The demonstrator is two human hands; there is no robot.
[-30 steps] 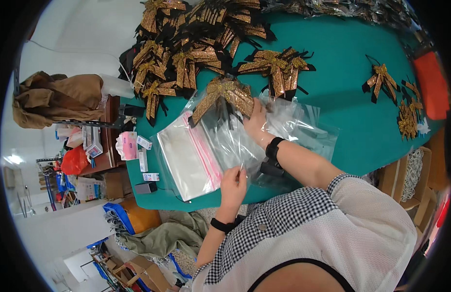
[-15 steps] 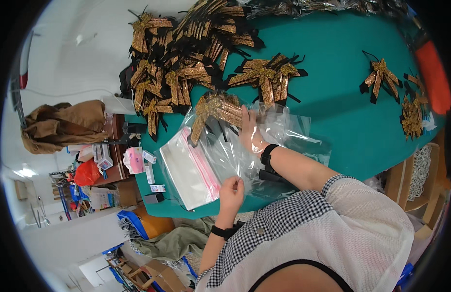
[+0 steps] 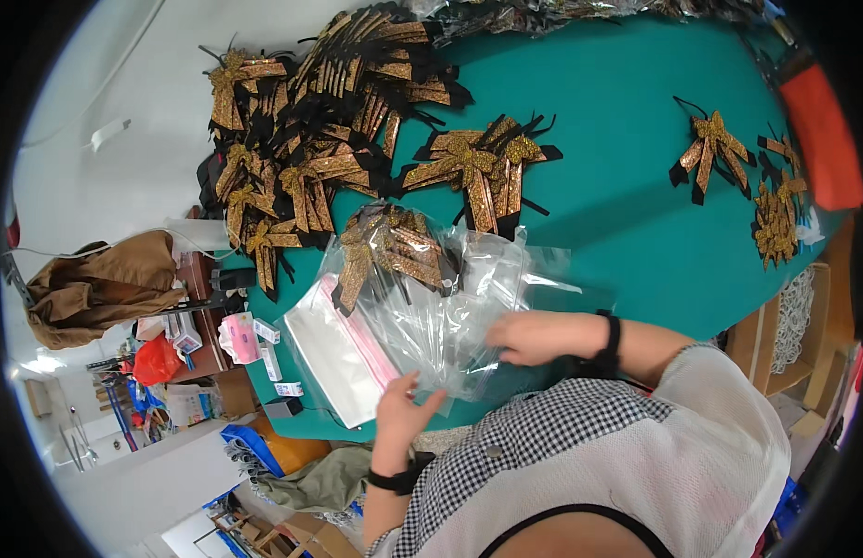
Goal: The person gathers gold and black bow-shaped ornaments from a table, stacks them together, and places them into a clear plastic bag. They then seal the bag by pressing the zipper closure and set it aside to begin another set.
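A clear plastic bag [image 3: 429, 330] lies on the green table in front of me, with several gold glitter bows with black ribbon tails [image 3: 394, 244] inside its far end. My left hand [image 3: 403, 414] is at the bag's near edge, thumb and fingers apart and holding nothing. At the right side of the bag, my right hand [image 3: 534, 337] has its fingers curled together on the clear film; the fingertips are partly hidden. Beside the bag on the left is a stack of flat clear bags with pink strips [image 3: 331, 358]. More loose clear film [image 3: 492, 265] spreads beyond my right hand.
A large heap of gold and black bows [image 3: 310, 121] covers the table's far left. Several more bows [image 3: 473, 167] lie beyond the bag, and others [image 3: 713, 153] at the right. Small white boxes [image 3: 268, 358] and a pink tissue pack [image 3: 238, 337] sit at the left edge.
My right hand has come back from the bows to the near right side of the bag. My left hand has let go of the bag's gathered edge and moved slightly left and nearer.
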